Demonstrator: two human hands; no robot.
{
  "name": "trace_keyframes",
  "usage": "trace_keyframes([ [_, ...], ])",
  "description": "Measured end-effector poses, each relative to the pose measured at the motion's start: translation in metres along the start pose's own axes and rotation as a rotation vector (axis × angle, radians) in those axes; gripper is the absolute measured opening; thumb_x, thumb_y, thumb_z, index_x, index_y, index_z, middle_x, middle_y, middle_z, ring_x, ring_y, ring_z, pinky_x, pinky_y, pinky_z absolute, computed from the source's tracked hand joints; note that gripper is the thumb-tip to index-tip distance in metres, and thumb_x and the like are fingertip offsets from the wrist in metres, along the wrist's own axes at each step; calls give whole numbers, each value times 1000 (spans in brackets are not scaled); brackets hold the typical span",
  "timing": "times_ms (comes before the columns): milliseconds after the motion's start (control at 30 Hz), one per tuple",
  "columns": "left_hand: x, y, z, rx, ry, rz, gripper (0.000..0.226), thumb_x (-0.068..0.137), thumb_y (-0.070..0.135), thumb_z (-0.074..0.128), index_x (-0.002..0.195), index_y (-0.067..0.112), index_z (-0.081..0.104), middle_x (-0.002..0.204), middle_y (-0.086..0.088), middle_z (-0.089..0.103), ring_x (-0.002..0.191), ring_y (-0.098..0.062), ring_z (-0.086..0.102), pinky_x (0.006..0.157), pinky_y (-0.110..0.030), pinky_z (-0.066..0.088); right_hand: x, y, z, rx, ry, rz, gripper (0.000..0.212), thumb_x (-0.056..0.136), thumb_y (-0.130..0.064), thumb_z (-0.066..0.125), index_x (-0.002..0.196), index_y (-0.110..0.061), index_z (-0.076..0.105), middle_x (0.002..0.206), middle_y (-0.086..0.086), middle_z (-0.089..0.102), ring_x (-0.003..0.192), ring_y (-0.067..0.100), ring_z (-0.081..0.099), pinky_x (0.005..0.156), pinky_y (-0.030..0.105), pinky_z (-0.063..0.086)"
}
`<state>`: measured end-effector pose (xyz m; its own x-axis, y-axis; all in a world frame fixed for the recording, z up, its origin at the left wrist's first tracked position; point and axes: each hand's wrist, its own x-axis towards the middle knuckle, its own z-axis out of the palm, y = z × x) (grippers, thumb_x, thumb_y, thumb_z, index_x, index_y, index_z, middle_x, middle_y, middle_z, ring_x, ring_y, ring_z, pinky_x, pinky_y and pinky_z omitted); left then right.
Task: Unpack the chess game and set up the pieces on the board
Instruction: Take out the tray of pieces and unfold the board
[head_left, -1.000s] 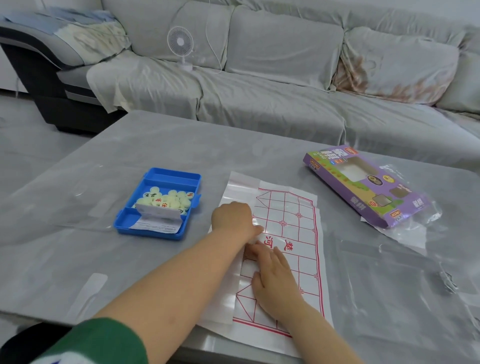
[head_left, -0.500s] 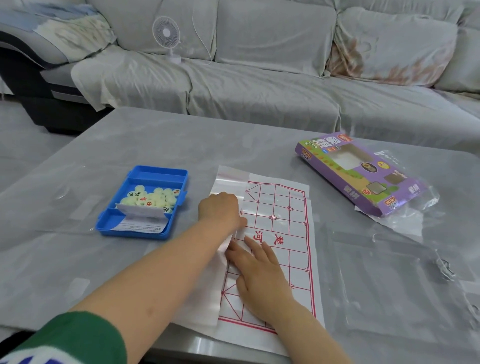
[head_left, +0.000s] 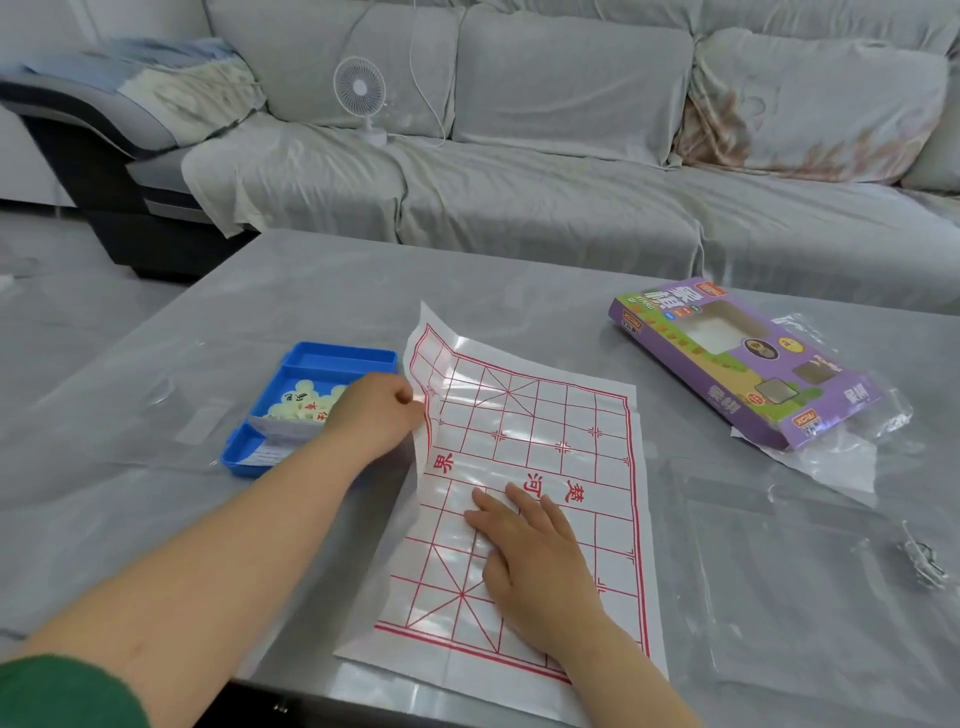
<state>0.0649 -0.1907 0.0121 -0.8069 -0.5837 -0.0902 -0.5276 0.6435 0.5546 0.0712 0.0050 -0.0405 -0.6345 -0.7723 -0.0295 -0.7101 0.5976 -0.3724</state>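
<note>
A white paper board (head_left: 540, 421) with a red grid and red characters lies on the grey table. Its left flap stands lifted, half unfolded. My left hand (head_left: 376, 415) pinches that flap's edge. My right hand (head_left: 535, 556) lies flat on the near middle of the board, fingers spread. A blue tray (head_left: 311, 358) left of the board holds several pale round pieces (head_left: 304, 400) and a folded slip of paper; my left hand hides part of it.
The purple game box (head_left: 743, 358) lies at the right on a clear plastic wrapper (head_left: 831, 462). A small metal clip (head_left: 922, 558) sits near the right edge. A grey sofa with a small white fan (head_left: 361, 93) is behind the table (head_left: 156, 493).
My left hand has pulled the folded left flap of the board out toward the tray, so more of the grid shows. My right hand stayed pressing on the board. The camera view has shifted.
</note>
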Motion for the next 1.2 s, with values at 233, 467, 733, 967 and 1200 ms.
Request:
trace_keyframes([
  [233,-7,-28,-11,57,49,38,20,93,29,46,90,16,61,96,-2,64,84,-13,53,72,-24,38,9,-19,-9,-35,128,65,38,91,-40,28,116,-31,55,134,-15,49,132,12,35,117,41,5],
  [467,-20,-63,-23,98,401,398,30,83,28,60,104,8,66,107,-6,65,105,-22,55,91,-29,35,48,-47,-16,33,-148,94,59,94,-43,39,144,-31,10,155,-9,-1,143,13,-1,116,32,0],
  [733,-32,-139,-29,371,335,568,61,60,52,61,109,19,48,99,-5,67,95,-17,55,97,-27,23,58,-44,2,-214,-251,28,77,80,-69,9,144,-32,-11,155,-9,-9,143,13,-11,113,37,-12],
  [967,-17,-136,-25,472,352,664,19,57,27,81,69,18,71,65,4,68,58,-17,65,65,-21,50,63,-50,-2,-215,-294,28,76,79,-75,19,143,-41,-3,155,-9,-5,143,17,-8,115,44,-6],
  [1200,3,-158,-50,392,272,361,12,73,10,74,84,7,72,89,-7,72,85,-26,66,83,-37,45,81,-63,-3,-233,-323,61,70,81,-71,23,142,-43,4,154,-5,-16,143,22,-12,111,55,-9],
])
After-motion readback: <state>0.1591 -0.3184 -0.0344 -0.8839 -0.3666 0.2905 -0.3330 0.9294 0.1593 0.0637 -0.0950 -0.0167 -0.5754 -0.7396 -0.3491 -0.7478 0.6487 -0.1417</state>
